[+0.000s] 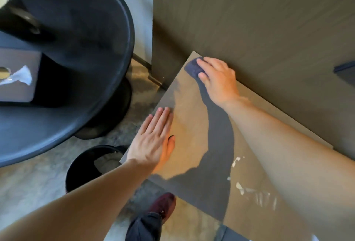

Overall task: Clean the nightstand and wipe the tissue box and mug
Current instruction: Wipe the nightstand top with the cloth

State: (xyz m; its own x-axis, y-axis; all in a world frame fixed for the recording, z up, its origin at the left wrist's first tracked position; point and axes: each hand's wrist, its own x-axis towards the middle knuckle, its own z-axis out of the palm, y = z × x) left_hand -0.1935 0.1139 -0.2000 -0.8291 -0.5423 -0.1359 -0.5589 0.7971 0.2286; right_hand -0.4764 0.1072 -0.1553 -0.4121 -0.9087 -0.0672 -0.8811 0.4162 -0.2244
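The nightstand top (194,125) is a flat grey-brown slab set against a dark wall panel. At its far corner my right hand (219,79) presses down on a small blue cloth (193,67), fingers curled over it. My left hand (153,138) lies flat near the left edge with fingers together, holding nothing. A grey tissue box (17,75) with a white tissue sticking out sits on the black chair at the far left. A mug with a dark handle (19,17) is blurred at the top left, only partly in frame.
A black round chair (86,58) on a pedestal base fills the left side. A black waste bin (90,165) stands on the floor beside the nightstand's near corner. My dark red shoe (163,204) is below. White smears (249,190) mark the nightstand's near right part.
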